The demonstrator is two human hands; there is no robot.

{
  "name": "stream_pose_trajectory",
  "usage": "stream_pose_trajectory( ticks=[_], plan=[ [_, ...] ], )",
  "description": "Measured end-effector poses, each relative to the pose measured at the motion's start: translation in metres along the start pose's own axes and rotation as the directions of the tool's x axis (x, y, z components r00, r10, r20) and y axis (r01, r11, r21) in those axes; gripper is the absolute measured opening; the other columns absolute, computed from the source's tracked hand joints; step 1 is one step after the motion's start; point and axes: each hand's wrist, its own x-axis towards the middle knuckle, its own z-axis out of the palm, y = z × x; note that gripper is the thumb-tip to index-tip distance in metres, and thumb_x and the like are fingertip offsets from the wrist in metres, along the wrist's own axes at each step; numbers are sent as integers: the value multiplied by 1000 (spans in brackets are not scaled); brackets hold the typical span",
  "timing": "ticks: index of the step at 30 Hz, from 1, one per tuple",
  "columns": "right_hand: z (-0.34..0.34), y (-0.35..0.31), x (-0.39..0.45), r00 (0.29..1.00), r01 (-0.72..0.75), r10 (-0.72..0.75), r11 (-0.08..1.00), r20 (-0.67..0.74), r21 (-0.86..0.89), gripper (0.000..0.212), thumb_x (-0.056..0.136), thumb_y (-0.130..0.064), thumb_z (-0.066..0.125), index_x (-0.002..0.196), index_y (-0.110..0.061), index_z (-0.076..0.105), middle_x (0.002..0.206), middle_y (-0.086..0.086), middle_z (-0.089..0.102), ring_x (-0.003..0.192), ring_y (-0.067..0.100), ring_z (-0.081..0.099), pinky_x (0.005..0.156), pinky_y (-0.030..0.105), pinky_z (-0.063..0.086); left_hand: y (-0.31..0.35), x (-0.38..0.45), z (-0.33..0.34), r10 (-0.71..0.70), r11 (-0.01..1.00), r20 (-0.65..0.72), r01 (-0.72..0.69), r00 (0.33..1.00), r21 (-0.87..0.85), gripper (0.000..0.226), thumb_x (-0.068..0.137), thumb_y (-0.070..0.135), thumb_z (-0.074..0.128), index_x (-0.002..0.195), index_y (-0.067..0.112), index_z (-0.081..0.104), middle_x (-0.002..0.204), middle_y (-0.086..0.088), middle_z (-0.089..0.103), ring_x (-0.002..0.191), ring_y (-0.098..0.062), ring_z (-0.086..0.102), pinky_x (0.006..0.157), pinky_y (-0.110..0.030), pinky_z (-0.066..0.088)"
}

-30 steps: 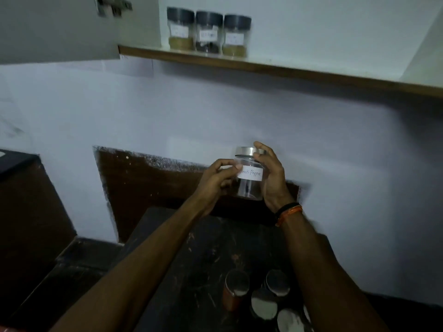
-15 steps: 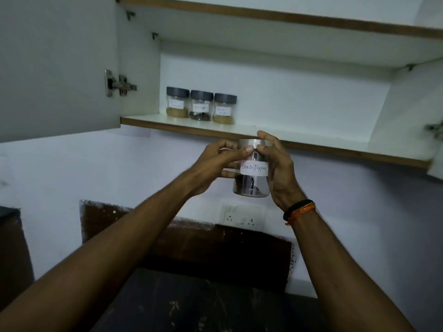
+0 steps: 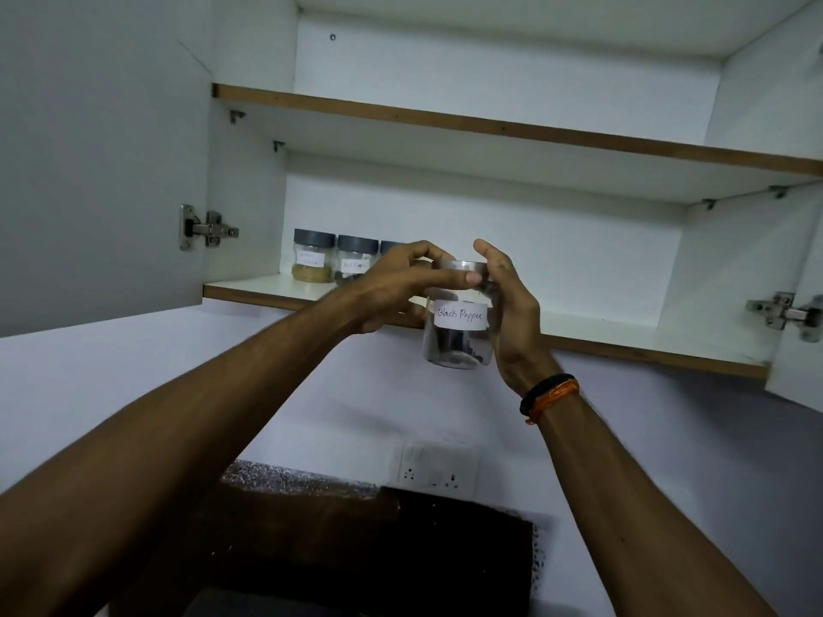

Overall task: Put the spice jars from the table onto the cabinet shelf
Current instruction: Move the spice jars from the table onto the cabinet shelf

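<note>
A clear jar labelled "Black Pepper" [image 3: 458, 338] with a silver lid hangs in the air just in front of the lower cabinet shelf [image 3: 623, 338]. My left hand [image 3: 396, 285] grips its lid and upper part from the left. My right hand [image 3: 507, 305] wraps round its right side. On the shelf's left end stand dark-lidded spice jars: one with tan powder [image 3: 313, 256], one beside it [image 3: 356, 258], and a third [image 3: 389, 248] mostly hidden behind my left hand.
The cabinet door [image 3: 98, 162] stands open at the left, another door edge [image 3: 797, 331] at the right. An upper shelf [image 3: 512, 126] runs above. A wall socket [image 3: 434, 467] sits below, over the dark table [image 3: 356, 567].
Both hands have lifted the jar from above the table up to the level of the lower shelf. The view has tilted upward, so the table jars are out of sight.
</note>
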Motion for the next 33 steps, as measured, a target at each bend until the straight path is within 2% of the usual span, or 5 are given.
stream_pose_trajectory(
  ticks=[8, 12, 16, 24, 33],
  plan=[
    [-23, 13, 35, 955, -26, -68, 950, -290, -310, 56, 99, -57, 32, 114, -19, 70, 107, 3, 71, 97, 18, 64, 88, 38, 51, 19, 32, -14, 139, 962, -81, -115, 987, 248, 54, 76, 32, 84, 117, 10, 57, 110, -5, 67, 100, -21, 66, 70, -31, 61],
    [-35, 31, 49, 947, -58, -171, 741, -272, -669, 44, 104, -39, 41, 99, -5, 69, 96, 9, 70, 92, 26, 63, 78, 35, 46, 19, 53, -20, 223, 852, -74, -158, 972, 498, 59, 68, 44, 86, 114, 19, 57, 110, 5, 63, 103, -21, 63, 75, -31, 61],
    [-49, 52, 62, 954, -51, -233, 495, -189, -867, 38, 100, -32, 46, 75, -8, 61, 75, 7, 63, 72, 25, 59, 59, 27, 34, 11, 71, -22, 161, 929, -117, -110, 980, 354, 63, 66, 44, 88, 112, 16, 56, 110, -2, 64, 100, -22, 65, 73, -42, 64],
    [-68, 90, 73, 972, -1, -234, 49, -12, -999, 37, 94, -33, 45, 64, -15, 57, 60, 0, 56, 57, 20, 53, 53, 26, 36, -13, 117, -30, 42, 970, -156, -3, 987, 243, 61, 73, 40, 84, 116, 7, 54, 115, -8, 65, 106, -29, 64, 81, -48, 62],
    [-69, 110, 75, 901, -29, -434, -30, -13, -999, 37, 81, -34, 39, 49, -18, 47, 45, -3, 43, 41, 18, 39, 46, 21, 24, -39, 169, -40, 1, 977, -136, 28, 991, 212, 50, 78, 32, 83, 111, 10, 53, 118, -15, 65, 106, -32, 66, 81, -49, 62]
  ],
)
